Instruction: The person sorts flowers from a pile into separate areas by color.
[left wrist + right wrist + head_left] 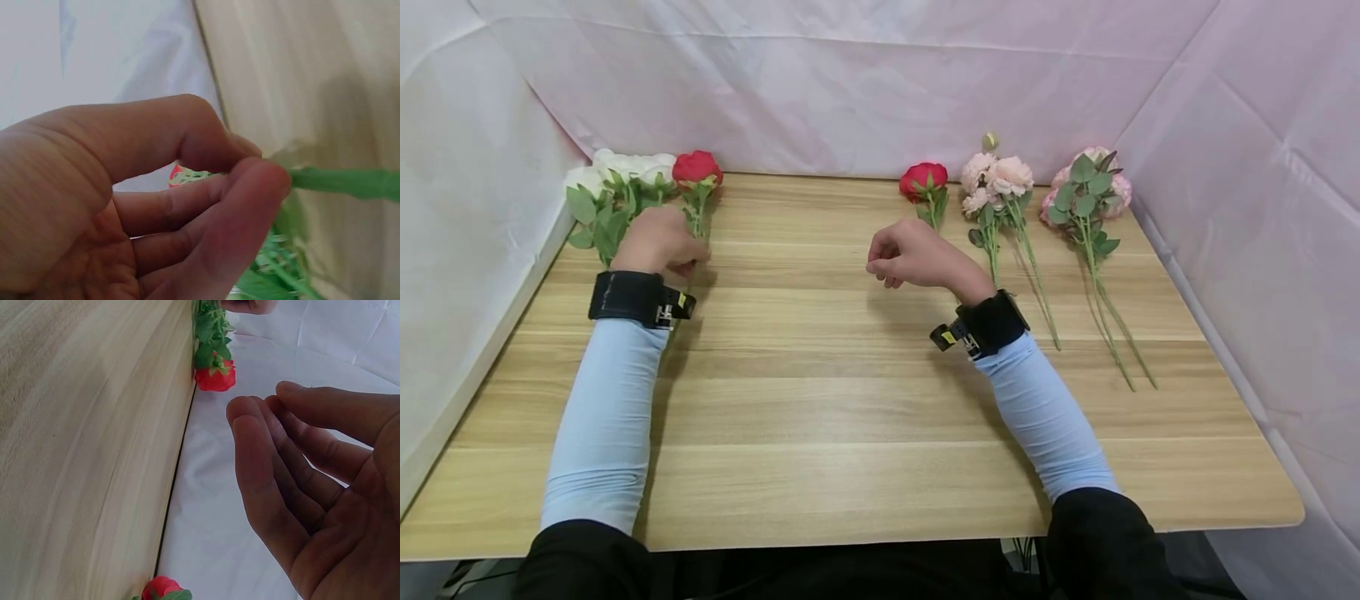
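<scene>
Nearest the camera, black cuffs and pale blue sleeves [601, 417] reaching forward over a light wooden tabletop [850, 433].

Left hand [655, 242] near the far left edge, grip pinched on the green stem [344, 182] of a red rose [697, 168]; thumb and fingertips [262, 181] closed on the stem in the left wrist view, bloom lying beyond the knuckles toward the backdrop.

Right hand [913, 254] near mid-tabletop, just above the wood, grip empty, fingers [269, 462] loosely curled, touching nothing.

Likely trouble: thin stem held only at the fingertips, so apt to twist or slip. White flowers [617, 171] with broad green leaves lying right against the held rose; leaves apt to snag and drag the white bunch along if lifted carelessly.

Farther right, well apart from the left hand: a second red rose [923, 179] just beyond the right hand, then a pale pink bunch [997, 179], then a pink bunch under eucalyptus sprigs [1086, 196], long stems pointing toward the near edge. Right forearm lying close beside the pale pink bunch's stems; easily brushed.

Behind and to both sides, a creased pale pink cloth backdrop [880, 75].
</scene>
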Motion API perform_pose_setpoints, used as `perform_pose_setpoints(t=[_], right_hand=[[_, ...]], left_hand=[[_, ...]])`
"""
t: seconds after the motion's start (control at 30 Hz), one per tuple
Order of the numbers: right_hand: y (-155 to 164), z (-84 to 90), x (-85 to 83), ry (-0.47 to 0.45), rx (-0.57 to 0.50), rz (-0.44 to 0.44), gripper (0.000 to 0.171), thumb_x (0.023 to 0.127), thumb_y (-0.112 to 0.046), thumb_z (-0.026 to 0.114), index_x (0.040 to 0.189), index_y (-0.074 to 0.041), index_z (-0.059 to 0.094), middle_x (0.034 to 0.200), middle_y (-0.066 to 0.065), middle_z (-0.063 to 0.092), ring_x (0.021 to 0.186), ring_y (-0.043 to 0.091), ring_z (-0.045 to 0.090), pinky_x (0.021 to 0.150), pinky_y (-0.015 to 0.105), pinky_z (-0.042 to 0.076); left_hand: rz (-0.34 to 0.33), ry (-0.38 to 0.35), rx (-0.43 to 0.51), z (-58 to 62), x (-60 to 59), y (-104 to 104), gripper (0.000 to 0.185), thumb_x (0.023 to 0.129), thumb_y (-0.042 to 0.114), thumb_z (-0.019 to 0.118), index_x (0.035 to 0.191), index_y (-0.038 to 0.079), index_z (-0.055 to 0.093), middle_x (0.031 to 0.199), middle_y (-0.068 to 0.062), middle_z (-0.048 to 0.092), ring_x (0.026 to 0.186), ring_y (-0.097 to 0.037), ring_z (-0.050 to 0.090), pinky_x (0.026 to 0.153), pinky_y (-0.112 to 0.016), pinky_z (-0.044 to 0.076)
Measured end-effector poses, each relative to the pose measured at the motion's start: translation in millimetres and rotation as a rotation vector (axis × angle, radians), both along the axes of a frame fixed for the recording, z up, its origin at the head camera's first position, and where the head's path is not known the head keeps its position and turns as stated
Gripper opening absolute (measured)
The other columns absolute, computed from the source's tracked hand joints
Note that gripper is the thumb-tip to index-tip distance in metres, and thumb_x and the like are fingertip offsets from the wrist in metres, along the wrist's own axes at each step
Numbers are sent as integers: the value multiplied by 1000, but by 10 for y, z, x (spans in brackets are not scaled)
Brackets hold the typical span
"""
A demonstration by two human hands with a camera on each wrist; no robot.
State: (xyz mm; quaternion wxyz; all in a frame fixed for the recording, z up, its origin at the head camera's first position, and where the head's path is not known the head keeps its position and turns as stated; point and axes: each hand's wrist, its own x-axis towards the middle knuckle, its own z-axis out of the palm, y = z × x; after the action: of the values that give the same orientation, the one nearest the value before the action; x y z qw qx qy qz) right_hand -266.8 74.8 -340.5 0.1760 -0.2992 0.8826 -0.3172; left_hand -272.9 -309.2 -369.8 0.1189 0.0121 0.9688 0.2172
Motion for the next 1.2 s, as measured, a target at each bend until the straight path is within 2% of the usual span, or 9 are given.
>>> perform_pose_setpoints(t=[0.2,0.3,0.4,0.47,0.57,0.77,0.9,1.07,1.2], right_hand=[[9,0,4,11,5,-5,12,100,-12,65,97,-4,73,92,19,76,77,26,75,73,41,62],[4,8,9,12,6,-1,12,100,-12,65,96,-4,74,92,20,76,78,29,75,74,42,62],[2,6,5,9,4,2,13,101,-13,65,97,-4,74,93,21,75,80,32,75,73,41,62],[4,3,2,12,8,3,14,101,-13,65,97,-4,74,92,21,75,79,31,75,72,38,62],[5,3,3,16,7,5,14,101,-14,65,97,-4,74,90,19,75,76,25,75,73,41,62],[14,-5,1,17,0,5,13,101,-13,65,96,-4,74,88,18,74,74,23,74,74,46,62],[19,-18,-8,18,6,6,14,101,-14,65,98,-4,75,89,18,74,75,24,74,74,44,62],[15,-10,3,25,6,12,14,101,-14,64,97,-5,75,87,18,74,75,23,74,75,46,62],[-3,-10,13,37,6,16,15,102,-14,64,97,-5,75,88,20,74,74,22,73,73,42,62]], left_hand=[[39,130,16,187,78,5,38,89,21,68,55,6,72,54,-2,70,63,-32,69,66,-37,43],[77,200,40,305,136,40,39,91,20,67,56,5,73,52,-3,69,59,-27,67,68,-38,41],[109,287,56,405,188,99,38,90,16,65,55,4,73,47,-1,65,54,-21,61,63,-38,36],[121,332,70,457,217,133,37,87,13,61,54,4,72,44,0,61,54,-19,56,60,-38,32],[125,384,76,499,248,174,38,87,12,59,52,5,71,42,3,58,56,-19,54,57,-38,30],[114,387,71,530,269,213,38,89,12,59,54,3,71,45,1,61,53,-19,57,55,-38,31],[101,354,78,548,264,249,34,91,13,61,62,2,75,49,1,65,53,-14,61,59,-37,35],[69,355,104,577,275,374,26,90,14,62,74,1,78,53,2,68,51,-6,62,64,-33,41],[30,329,141,583,319,511,23,93,15,62,87,0,79,62,-4,73,52,-6,67,68,-32,46]])
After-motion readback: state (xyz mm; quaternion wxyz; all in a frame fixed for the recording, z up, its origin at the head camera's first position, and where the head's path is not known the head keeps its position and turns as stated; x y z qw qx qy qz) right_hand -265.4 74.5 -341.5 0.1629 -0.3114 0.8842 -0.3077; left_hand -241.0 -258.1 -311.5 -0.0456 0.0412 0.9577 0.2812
